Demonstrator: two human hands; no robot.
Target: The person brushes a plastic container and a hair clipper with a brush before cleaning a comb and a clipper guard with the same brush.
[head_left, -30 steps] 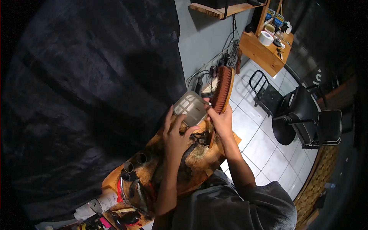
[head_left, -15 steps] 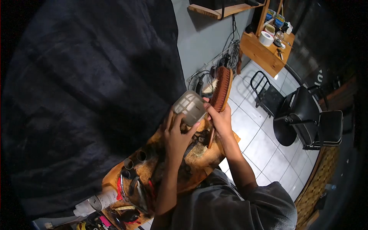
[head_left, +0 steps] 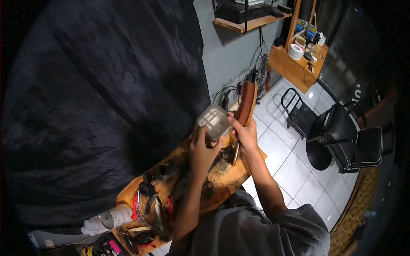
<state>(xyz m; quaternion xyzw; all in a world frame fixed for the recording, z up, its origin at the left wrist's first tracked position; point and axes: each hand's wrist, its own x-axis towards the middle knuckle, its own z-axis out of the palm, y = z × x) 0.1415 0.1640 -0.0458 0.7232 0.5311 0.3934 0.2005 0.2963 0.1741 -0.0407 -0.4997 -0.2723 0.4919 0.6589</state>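
My left hand is closed around the lower left side of a small translucent plastic container with rounded corners. My right hand grips a wooden-handled brush, its reddish-brown bristles facing left toward the container. The right thumb and fingertips also meet the container's right edge. The brush stands nearly upright in view, its handle reaching down below the hand. Both hands are above a wooden counter strewn with dark hair clippings. Parts of the container are hidden by my fingers.
Dark cups, red-handled tools and a white bottle crowd the counter's lower left. A black cloth hangs at left. Cables run along the wall. A wooden shelf holds a paper roll; a black barber chair stands right.
The head view has shifted slightly, so the room sits lower in the picture. The container is tilted a little differently; both hands keep their hold on the container and brush.
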